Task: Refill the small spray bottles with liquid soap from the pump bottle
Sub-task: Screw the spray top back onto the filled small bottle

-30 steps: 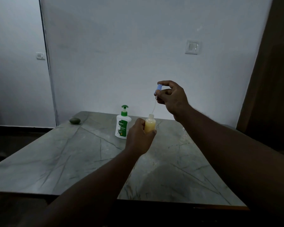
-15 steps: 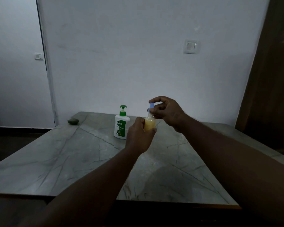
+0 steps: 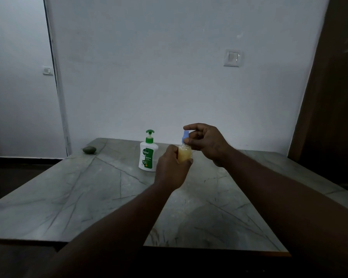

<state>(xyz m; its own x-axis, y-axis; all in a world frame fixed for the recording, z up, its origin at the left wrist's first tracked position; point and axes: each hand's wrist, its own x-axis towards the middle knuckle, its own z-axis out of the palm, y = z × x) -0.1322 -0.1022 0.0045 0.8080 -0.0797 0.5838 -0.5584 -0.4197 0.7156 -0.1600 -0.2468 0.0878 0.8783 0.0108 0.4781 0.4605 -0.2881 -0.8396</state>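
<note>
Nearest the camera, the dark front edge of a grey marble-patterned table runs across the bottom, and two bare forearms reach out over it towards the middle. The left hand is held above the tabletop with its fingers curled round a small spray bottle, gripping the lower body so that only the upper part, filled with yellowish liquid, shows past the knuckles. The bottle stands upright in that grip, clear of the table. Just above and to the right, the right hand pinches the blue spray cap between thumb and forefinger, the cap sitting on the bottle's neck; whether it is screwed fully home cannot be told. Beyond the left hand and a little to its left, the pump bottle stands upright on the table, white with a green label and green pump head, touched by neither hand. Further back, near the far left corner, lies a small dark rounded lump. Behind the table rises a pale wall carrying a light switch on the right and a smaller switch on the left
</note>
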